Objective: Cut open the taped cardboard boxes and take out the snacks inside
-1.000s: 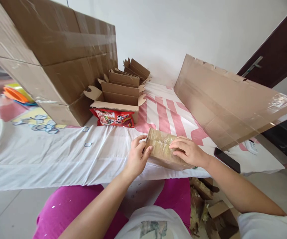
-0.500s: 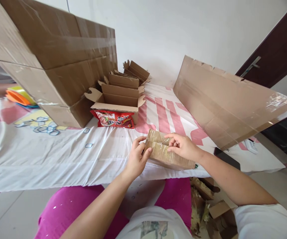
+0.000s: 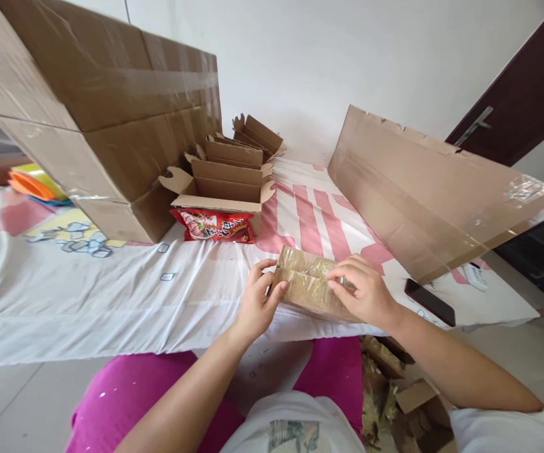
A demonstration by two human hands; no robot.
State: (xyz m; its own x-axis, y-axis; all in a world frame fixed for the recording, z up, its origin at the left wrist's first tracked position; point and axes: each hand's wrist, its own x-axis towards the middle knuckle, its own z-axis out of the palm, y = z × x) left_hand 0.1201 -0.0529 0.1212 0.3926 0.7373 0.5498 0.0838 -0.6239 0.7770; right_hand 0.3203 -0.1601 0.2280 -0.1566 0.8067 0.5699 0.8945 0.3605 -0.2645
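A small cardboard box (image 3: pixel 312 299), wrapped in shiny packing tape, lies near the front edge of the cloth-covered table. My left hand (image 3: pixel 261 297) grips its left end, thumb on the front and fingers behind. Over the right half of the top, my right hand (image 3: pixel 368 292) pinches what looks like a strip of clear tape along the box's seam. That hand hides the box's right end. Just behind stands an open cardboard box (image 3: pixel 224 189), with a red food packet (image 3: pixel 215 226) leaning on its front.
Large taped cartons (image 3: pixel 111 113) are stacked at the left. A tall cardboard panel (image 3: pixel 432 189) stands at the right, with a black phone (image 3: pixel 429 302) before it. More open boxes (image 3: pixel 257 135) line the back. Opened cardboard (image 3: pixel 417 415) lies on the floor.
My right hand has moved right along the top of the small box, its fingertips still pinched. My left hand keeps its place on the left end.
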